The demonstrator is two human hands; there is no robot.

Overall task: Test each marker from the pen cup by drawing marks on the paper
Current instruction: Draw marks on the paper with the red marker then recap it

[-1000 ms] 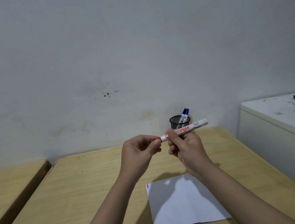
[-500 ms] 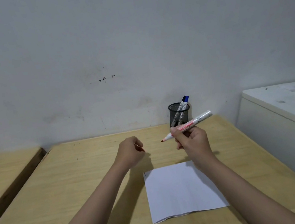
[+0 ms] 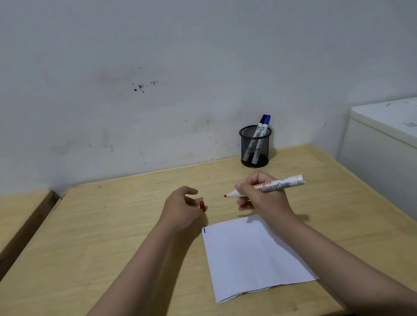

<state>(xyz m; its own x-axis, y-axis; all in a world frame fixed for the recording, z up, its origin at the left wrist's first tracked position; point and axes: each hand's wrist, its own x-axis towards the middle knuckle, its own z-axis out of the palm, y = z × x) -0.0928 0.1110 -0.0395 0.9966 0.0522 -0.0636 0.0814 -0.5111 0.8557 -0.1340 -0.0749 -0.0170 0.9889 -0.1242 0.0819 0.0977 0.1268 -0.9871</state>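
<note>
Red marker [image 3: 273, 185]: uncapped, held level just right of frame centre, above the wooden desk [image 3: 106, 239], exposed tip pointing toward frame left. The right hand [image 3: 262, 198] is closed around the barrel near the tip end; the butt end projects past it toward the right. The left hand [image 3: 182, 211], left of centre, pinches the red cap [image 3: 202, 206] between its fingertips. Step in hand, by judgement: cap removed, mark not yet drawn. Next move calls for lowering the tip onto the paper [image 3: 250, 253], which lies below both hands in the lower centre and carries one short blue mark at its upper left corner. Two markers remain in the pen cup [image 3: 256, 148], upper right of centre.
</note>
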